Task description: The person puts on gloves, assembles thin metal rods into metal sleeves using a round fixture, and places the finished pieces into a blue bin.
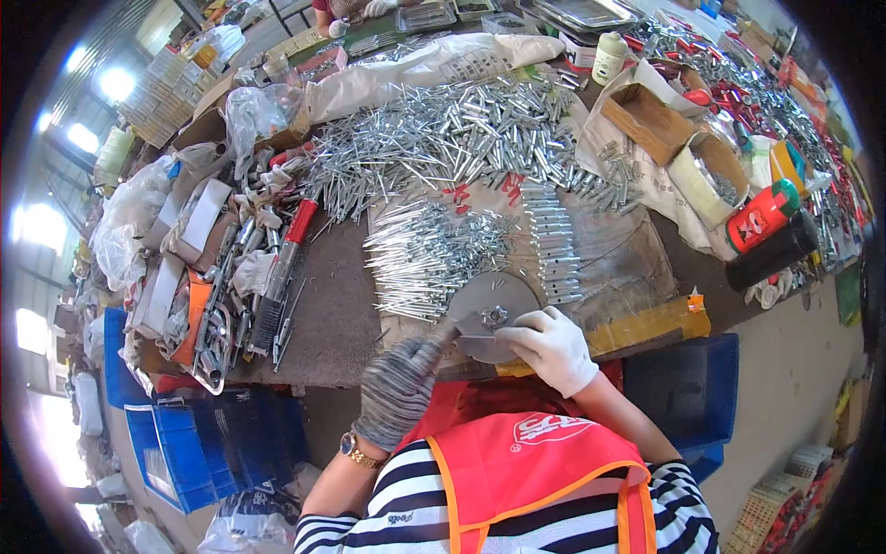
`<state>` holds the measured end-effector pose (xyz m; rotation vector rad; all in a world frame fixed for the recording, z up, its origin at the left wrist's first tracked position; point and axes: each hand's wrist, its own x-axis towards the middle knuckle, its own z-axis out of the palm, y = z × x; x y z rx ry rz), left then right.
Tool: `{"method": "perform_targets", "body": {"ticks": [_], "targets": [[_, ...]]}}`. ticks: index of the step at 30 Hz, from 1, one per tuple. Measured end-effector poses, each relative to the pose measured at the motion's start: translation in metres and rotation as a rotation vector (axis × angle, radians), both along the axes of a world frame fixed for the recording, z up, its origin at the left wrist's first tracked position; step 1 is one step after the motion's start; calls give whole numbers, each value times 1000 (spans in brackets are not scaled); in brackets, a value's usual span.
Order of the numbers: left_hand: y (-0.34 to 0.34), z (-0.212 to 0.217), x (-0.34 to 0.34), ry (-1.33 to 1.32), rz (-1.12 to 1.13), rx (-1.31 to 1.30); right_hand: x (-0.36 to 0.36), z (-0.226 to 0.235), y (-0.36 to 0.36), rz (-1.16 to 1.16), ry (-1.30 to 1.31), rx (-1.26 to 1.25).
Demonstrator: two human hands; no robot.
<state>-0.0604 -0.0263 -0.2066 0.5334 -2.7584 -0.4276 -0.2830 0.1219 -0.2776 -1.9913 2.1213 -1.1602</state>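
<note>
At the near edge of the bench lies a round grey metal disc (506,288) with a small cluster of bright metal parts (495,316) on it. My left hand (399,388), in a grey knitted glove, reaches the disc's left side with its fingers closed; what they pinch is hidden. From the right comes my right hand (552,349) in a white glove, its fingers bunched at the disc's lower right edge near the cluster. Just beyond the disc are a row of thin metal rods (406,268), a heap of small fittings (480,242) and a stacked column of metal sleeves (552,242).
A large pile of loose metal pins and tubes (443,134) covers the middle of the bench. Boxes, tools and a red-handled wire brush (281,277) crowd the left. Cardboard boxes (646,120) and a red can (762,218) stand right. Blue bins (688,392) flank me. Another person's gloved hand (378,8) shows far off.
</note>
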Motion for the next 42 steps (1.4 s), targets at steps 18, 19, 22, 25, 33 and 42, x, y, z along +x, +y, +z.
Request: {"method": "perform_targets", "body": {"ticks": [18,19,22,25,33,42], "targets": [[-50,-41,15,92,406,-287,9,22,-18,-64,131,290],[-53,-44,7,108,352,-251,9,21,-16,-59,134,289],[-63,-50,-13,3,345,-212,1,23,-1,-114,27,218],[-68,-54,-21,-102,321,-213,-24,32,34,-303,-3,128],[-93,-88,-10,-126,183,-307,-110,-29,229,-1246,-77,76],[-62,-82,-3,262,109,11,-80,-194,346,-1335,-446,972]]}}
